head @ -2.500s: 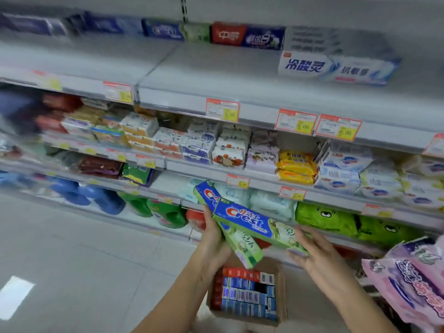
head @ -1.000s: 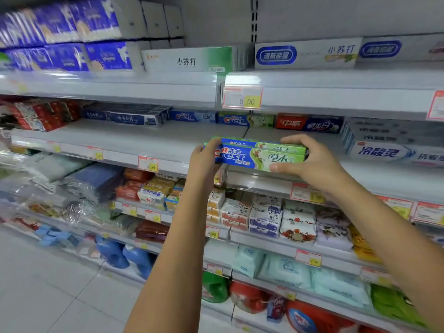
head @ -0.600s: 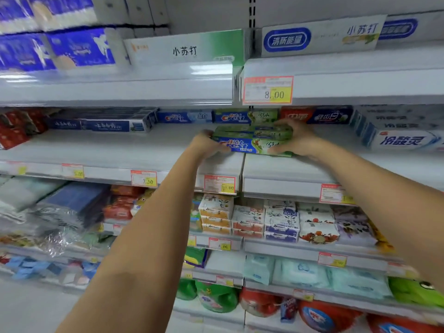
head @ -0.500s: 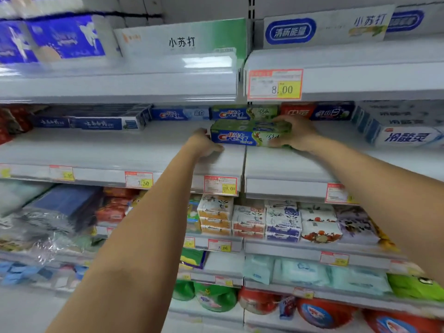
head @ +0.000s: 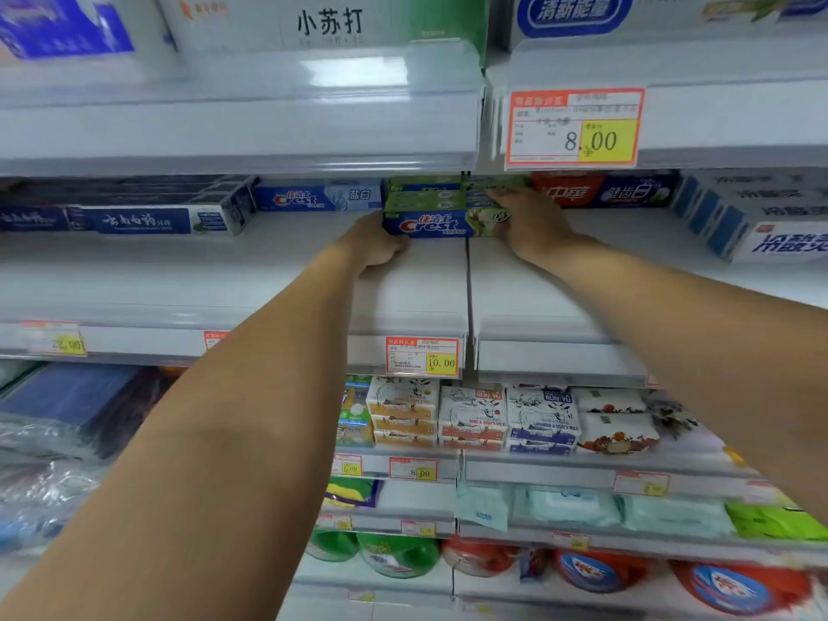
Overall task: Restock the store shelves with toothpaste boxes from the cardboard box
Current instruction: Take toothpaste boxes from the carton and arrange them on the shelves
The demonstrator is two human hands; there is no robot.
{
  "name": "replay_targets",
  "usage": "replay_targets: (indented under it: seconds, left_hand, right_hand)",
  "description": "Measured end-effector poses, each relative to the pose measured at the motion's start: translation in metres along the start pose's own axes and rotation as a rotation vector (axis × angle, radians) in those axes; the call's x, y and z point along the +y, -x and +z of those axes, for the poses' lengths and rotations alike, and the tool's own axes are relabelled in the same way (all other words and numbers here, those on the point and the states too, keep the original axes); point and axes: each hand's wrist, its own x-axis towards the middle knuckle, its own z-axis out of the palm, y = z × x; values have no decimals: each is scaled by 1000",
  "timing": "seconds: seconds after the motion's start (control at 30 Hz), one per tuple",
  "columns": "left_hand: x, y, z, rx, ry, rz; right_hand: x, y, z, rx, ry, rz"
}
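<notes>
Two bare forearms reach up from the bottom of the head view toward a small stack of green-and-blue Crest toothpaste boxes. The stack lies lengthwise far back on the white shelf, across the dark seam between two shelf panels. Whether its lowest box rests on the shelf surface or sits just above it cannot be told. The left hand grips the stack's left end, with its fingers curled under and around it. The right hand holds the right end, its fingers bent over the top of the upper boxes and its palm against the end. Just left of the stack, a blue Crest box stands against the back of the shelf. Just right of it, behind the right hand, is a red box. A price tag reading 10.00 is clipped to the shelf's front edge below the stack. Soap boxes fill the next shelf down, stacked side by side.
</notes>
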Motion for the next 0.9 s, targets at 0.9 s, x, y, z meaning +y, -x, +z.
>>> replay_targets:
  seconds: [0.9]
  left_hand:
    - [-18,-48,18,116,-258,-101]
  right_hand:
    - [8,-9,9,-6,-129,-27]
